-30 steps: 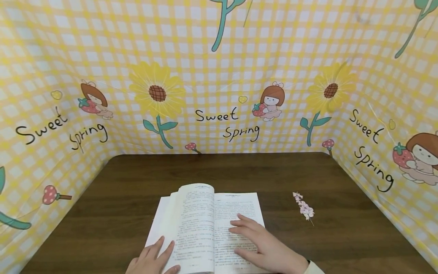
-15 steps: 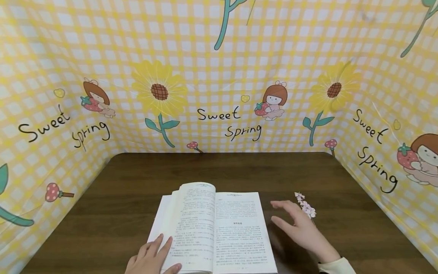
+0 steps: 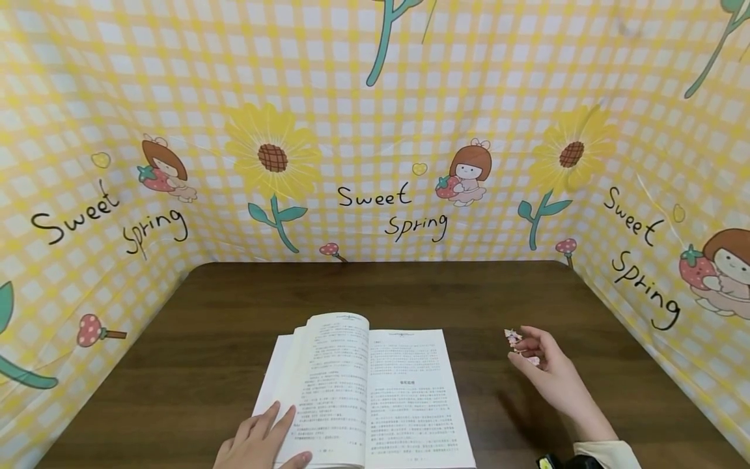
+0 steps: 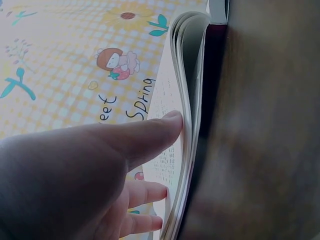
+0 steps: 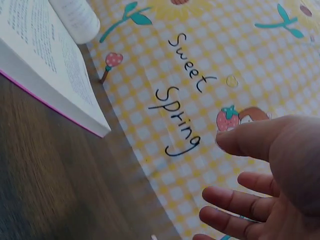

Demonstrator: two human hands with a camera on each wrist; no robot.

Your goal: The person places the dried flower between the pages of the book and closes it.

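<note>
An open book (image 3: 411, 397) lies on the dark wooden table (image 3: 410, 293), its left pages bulging upward in a curve. My left hand (image 3: 260, 438) rests on the lower left page with fingers spread. In the left wrist view, the thumb and fingertips of the left hand (image 4: 105, 165) press on the page surface near its edge. To the right of the book, my right hand (image 3: 553, 378) is over a small sprig of pale pink flowers (image 3: 512, 337), partly hiding it. The right wrist view shows the thumb and fingers of the right hand (image 5: 270, 195) loosely bent and apart.
A yellow-and-white checked cloth (image 3: 375, 130) with printed sunflowers and lettering surrounds the table at the back and sides. A black object with a yellow mark (image 3: 568, 462) shows at the right wrist. The book's right edge (image 5: 75, 112) stands left of the right hand.
My right hand has moved off the right page, rightward across the table to the flower sprig. The left hand stays on the left page.
</note>
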